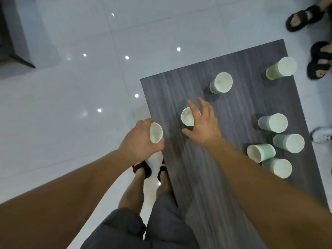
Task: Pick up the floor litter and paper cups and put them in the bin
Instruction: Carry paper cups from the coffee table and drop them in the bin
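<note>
My left hand grips a white paper cup just off the left edge of the dark wood table. My right hand hovers with its fingers spread over another upright paper cup on the table, touching or nearly touching its rim. Two more green-sided cups stand farther back, one in the middle and one at the far right. Several cups cluster at the table's right edge, one of them tilted. No bin is in view.
A glossy white tiled floor lies left of the table. A dark piece of furniture stands at the far left. Another person's sandalled feet are at the top right, and a white shoe at the right edge. My own feet stand by the table.
</note>
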Demonstrator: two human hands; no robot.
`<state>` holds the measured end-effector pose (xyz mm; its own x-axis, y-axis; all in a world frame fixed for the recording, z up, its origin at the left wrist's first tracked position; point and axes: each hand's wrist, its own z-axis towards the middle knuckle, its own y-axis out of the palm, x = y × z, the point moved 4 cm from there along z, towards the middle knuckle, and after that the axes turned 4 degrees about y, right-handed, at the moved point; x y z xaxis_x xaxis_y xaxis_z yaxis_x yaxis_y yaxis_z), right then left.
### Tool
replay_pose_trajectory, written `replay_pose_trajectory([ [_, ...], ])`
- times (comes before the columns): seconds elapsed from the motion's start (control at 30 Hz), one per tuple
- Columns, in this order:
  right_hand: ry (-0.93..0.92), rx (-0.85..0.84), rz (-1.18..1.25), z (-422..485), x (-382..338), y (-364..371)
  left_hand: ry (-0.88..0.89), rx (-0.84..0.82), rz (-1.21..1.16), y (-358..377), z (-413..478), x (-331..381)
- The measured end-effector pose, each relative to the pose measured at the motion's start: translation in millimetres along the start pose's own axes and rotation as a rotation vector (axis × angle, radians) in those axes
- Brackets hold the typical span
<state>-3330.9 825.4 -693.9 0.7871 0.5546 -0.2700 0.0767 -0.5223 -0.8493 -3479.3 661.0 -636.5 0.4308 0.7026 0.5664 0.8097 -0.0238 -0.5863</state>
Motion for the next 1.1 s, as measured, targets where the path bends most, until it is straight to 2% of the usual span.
replay_pose_trajectory([
  [0.13,0.039,-0.120,-0.040,3.1,-16.7,16.4,-0.047,0.043,0.009,-16.0,-20.1,-25.6],
  [0.3,-0.017,-0.073,0.018,-25.6,-62.8,-5.5,-0.082,0.117,0.007,-54.1,-50.2,-42.2],
  [0.53,-0.288,-0.044,-0.003,-67.8,-162.7,-64.0,-0.130,0.252,-0.014,-112.8,-116.4,-44.5],
  [0.67,-0.479,-0.056,-0.101,-95.5,-213.4,-81.9,-0.205,0.349,-0.045,-127.8,-171.4,-50.6],
  [0.87,-0.776,-0.152,-0.260,-146.2,-288.8,-78.4,-0.392,0.565,-0.158,-124.3,-274.6,-77.8],
  [1.1,-1.214,-0.195,-0.445,-254.9,-389.1,-49.7,-0.689,0.844,-0.335,-84.1,-423.1,-120.3],
])
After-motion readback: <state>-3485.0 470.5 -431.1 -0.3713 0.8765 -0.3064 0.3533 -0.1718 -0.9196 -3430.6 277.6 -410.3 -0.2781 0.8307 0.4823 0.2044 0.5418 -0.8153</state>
